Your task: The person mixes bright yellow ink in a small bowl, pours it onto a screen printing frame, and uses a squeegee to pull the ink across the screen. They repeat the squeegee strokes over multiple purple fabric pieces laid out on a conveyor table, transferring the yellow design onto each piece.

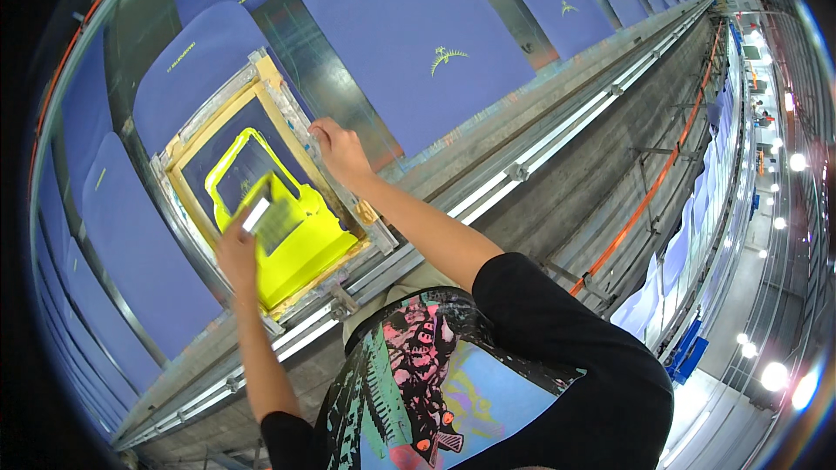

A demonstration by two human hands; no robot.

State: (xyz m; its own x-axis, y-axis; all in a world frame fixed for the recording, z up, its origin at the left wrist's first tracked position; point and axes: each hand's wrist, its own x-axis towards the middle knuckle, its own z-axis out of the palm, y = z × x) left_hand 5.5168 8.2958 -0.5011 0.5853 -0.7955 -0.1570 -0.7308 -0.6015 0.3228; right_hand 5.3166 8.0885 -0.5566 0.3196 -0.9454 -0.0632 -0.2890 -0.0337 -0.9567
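Note:
A screen-printing frame lies tilted across the worktable, over a blue fabric panel. Bright yellow ink is pooled at its near end, and a thinner band loops toward the far end. My left hand is closed on a squeegee, which is smeared with yellow and blurred by motion above the mesh. Curled at the frame's right side bar is my right hand, its fingers closed against the edge; the fingertips are partly hidden.
Blue fabric panels with small yellow prints lie in a row along the long table. A metal rail runs along the near edge. Beyond a lower grey surface, an orange hose stretches lengthwise. Blue bins stand at the right.

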